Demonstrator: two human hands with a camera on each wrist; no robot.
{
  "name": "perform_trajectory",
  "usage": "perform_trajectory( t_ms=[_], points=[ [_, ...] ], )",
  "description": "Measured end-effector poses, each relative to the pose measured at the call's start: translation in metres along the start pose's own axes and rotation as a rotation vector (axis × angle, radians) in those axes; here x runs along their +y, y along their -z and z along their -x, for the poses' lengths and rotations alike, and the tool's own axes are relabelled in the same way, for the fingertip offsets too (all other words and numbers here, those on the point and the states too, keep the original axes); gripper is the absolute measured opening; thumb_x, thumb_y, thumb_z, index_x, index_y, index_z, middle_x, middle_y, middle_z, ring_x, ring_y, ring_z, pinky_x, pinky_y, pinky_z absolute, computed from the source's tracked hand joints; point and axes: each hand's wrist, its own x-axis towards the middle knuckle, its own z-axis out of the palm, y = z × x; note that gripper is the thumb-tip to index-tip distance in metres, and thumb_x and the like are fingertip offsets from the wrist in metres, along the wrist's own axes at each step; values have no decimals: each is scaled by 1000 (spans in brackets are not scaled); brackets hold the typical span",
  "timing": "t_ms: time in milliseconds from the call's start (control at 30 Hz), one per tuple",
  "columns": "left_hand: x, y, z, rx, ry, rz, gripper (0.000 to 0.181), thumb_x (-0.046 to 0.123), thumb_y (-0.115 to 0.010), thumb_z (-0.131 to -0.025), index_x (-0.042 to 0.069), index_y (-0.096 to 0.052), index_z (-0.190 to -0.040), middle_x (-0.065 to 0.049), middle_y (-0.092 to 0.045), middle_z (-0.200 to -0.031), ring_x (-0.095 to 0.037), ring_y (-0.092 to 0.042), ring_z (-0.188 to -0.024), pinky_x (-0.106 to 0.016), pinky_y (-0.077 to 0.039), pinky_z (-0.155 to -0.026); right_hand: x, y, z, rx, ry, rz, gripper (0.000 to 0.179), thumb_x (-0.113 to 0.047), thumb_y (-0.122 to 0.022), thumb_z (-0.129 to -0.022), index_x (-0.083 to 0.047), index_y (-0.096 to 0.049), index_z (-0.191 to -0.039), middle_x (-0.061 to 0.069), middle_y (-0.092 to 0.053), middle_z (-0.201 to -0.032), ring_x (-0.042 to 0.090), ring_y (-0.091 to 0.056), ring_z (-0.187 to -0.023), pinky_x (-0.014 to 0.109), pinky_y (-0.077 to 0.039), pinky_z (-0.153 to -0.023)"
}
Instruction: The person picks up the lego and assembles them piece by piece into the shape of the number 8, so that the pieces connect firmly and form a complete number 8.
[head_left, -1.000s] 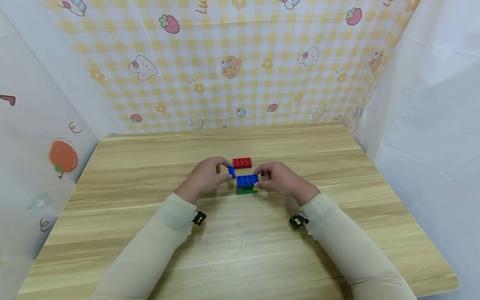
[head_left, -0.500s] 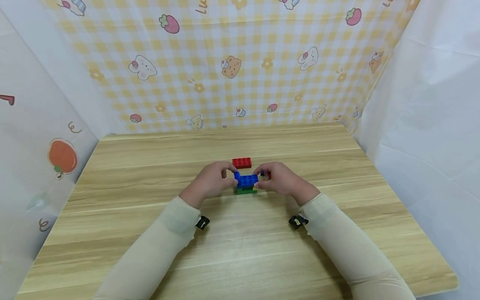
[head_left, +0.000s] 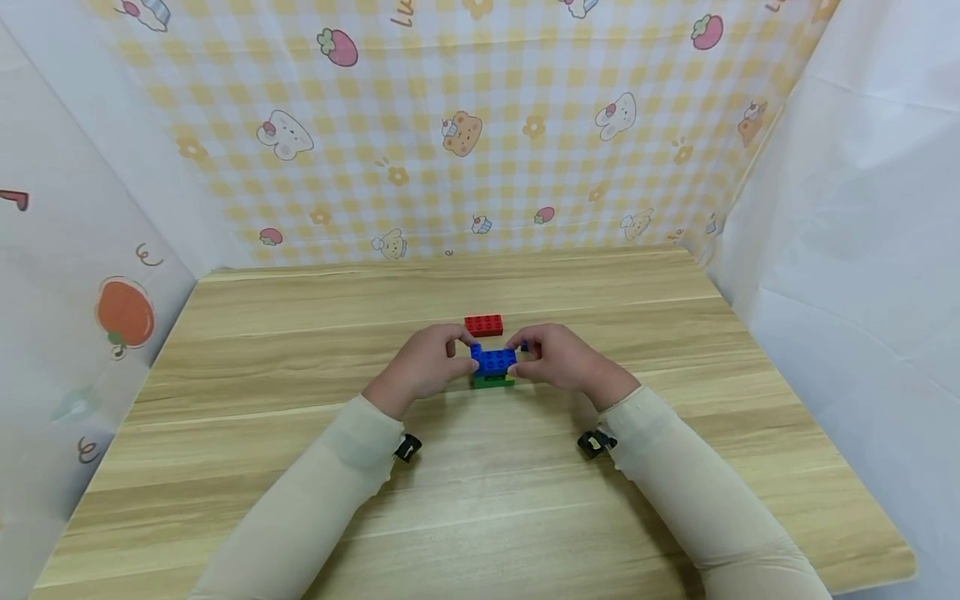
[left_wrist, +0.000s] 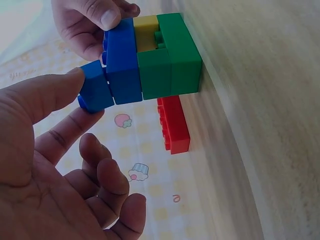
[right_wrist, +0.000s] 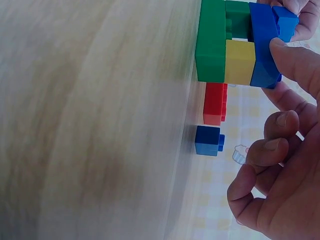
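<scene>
My left hand (head_left: 431, 362) pinches a small blue brick (left_wrist: 96, 86) between thumb and index finger, at the left end of a long blue brick's (left_wrist: 123, 65) studded top. A thin seam shows between the two in the left wrist view. The long blue brick spans a small green brick (left_wrist: 155, 75) and a yellow brick (right_wrist: 240, 61), with a gap between them. Under those lies a long green brick (right_wrist: 211, 45), at the table surface. Thumb and index finger of my right hand (head_left: 558, 358) grip the long blue brick's right end; the other fingers are curled loosely.
Behind the stack lies a red brick (head_left: 483, 326) on the wooden table (head_left: 480, 500). Another small blue brick (right_wrist: 207, 141) stands right of the stack, partly hidden by the right hand in the head view. A checked cloth (head_left: 420, 192) hangs along the back edge.
My left hand has moved right with the small blue brick, from beside the stack onto the left end of its top. The right hand has kept its grip in place.
</scene>
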Motion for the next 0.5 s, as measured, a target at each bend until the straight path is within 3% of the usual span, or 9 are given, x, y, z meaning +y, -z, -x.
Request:
perform_trajectory(
  t_ms=[267, 500],
  points=[
    [-1, -3, -2, 13, -31, 4, 31, 30, -74, -100, 17, -70, -127, -10, -55, -97, -25, -53, -77, -34, -41, -63, -3, 1, 1, -10, -18, -13, 31, -23, -84, -92, -11, -76, -120, 0, -51, -70, 16, -46, -60, 31, -38, -58],
    [-2, -6, -2, 20, -41, 3, 29, 30, -74, -99, 18, -70, -125, -10, -55, -96, -26, -52, -78, -35, -40, -64, -3, 1, 1, -10, -24, -7, 31, -23, -84, -92, -12, -76, -120, 1, -50, -70, 17, -44, -60, 31, -37, -59]
  ],
)
